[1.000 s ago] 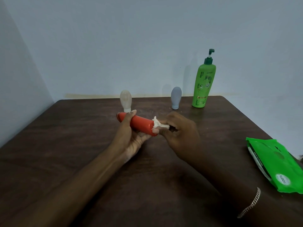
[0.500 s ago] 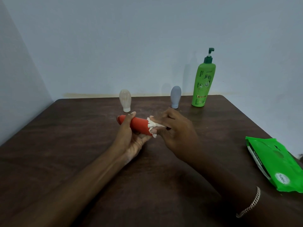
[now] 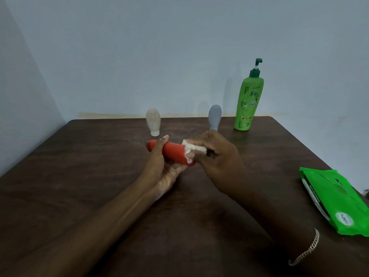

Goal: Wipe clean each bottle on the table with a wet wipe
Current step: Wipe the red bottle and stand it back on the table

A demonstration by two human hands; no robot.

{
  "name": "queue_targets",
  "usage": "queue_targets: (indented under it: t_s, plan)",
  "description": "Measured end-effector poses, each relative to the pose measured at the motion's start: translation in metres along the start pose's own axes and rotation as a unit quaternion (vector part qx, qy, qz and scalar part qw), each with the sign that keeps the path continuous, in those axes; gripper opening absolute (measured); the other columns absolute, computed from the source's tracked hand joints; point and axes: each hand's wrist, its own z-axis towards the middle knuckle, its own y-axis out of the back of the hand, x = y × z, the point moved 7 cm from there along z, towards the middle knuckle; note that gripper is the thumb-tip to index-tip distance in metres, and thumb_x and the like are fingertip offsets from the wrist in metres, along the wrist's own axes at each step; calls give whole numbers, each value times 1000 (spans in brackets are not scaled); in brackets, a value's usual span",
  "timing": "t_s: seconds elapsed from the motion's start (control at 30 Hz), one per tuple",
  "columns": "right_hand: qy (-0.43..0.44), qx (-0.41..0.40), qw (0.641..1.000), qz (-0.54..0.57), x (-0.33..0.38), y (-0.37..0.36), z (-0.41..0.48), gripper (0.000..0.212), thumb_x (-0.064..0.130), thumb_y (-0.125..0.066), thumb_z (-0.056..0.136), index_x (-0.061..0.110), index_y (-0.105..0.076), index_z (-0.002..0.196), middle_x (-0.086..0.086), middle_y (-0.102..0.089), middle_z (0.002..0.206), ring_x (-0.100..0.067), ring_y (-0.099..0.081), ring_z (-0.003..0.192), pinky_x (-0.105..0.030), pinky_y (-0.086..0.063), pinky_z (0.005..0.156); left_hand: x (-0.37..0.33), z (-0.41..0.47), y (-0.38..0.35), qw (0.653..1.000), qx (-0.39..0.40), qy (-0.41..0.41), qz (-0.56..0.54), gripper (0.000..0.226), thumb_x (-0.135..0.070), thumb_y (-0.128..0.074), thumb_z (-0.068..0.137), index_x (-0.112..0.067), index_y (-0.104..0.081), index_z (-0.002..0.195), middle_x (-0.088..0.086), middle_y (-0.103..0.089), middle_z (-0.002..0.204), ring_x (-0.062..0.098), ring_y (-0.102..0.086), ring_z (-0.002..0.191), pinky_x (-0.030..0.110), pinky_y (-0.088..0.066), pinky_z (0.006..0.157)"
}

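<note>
Bottle (image 3: 173,152), red, held in left hand (image 3: 163,168) fingers, right hand (image 3: 219,162) fingers clamping wet wipe (image 3: 194,147) on its end

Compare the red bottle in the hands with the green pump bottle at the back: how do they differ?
The red bottle is held sideways in the left hand; the green pump bottle stands upright on the table. The right hand presses a white wipe on the red bottle's end; the green pump bottle is untouched. The green pump bottle has a pump top; the red bottle shows none. Both are bottles to wipe.
</note>
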Motion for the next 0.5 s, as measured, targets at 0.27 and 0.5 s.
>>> queue_targets:
  t_s: [0.27, 0.5]
  plan:
    - [-74, -71, 995, 18, -15, 12, -1, 17, 24, -74, 85, 18, -70, 101, 8, -68, 88, -6, -64, 82, -17, -49, 69, -5, -1, -4, 1000, 15, -11, -20, 56, -26, -68, 96, -18, -34, 140, 31, -52, 134, 45, -71, 103, 60, -60, 76]
    - [29, -15, 999, -27, 1, 0, -3, 24, 24, -82, 76, 14, -64, 86, 10, -56, 81, 1, -51, 72, -10, -37, 63, -3, -5, 0, 1000, -1, -3, -21, 56, -26, -66, 97, -8, -36, 141, 31, -62, 123, 40, -74, 96, 50, -62, 61]
